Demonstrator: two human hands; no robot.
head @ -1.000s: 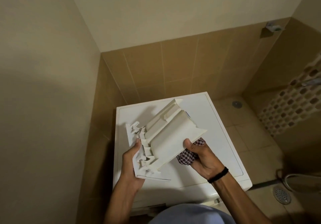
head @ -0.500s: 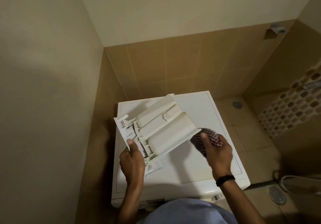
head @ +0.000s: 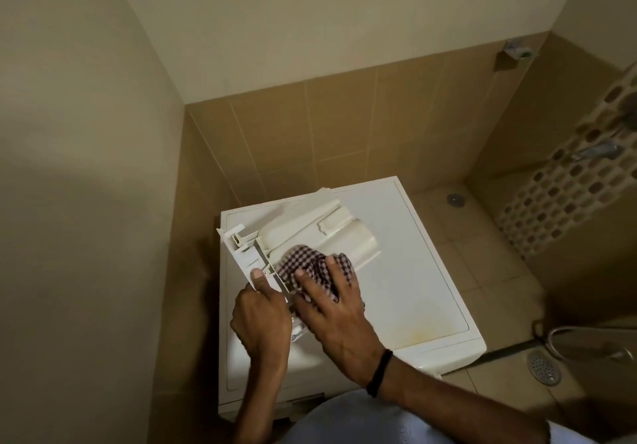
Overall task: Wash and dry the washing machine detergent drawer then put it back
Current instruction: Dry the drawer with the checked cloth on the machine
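Hands meet over the left edge of the washing machine top. The left hand grips the front panel of the detergent drawer, and the right hand, fingers spread, presses a checked cloth onto the drawer.

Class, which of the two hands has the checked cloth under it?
The right hand, with the black wristband: its fingers press the cloth onto the drawer. The left hand has no cloth; it grips the drawer's front panel.
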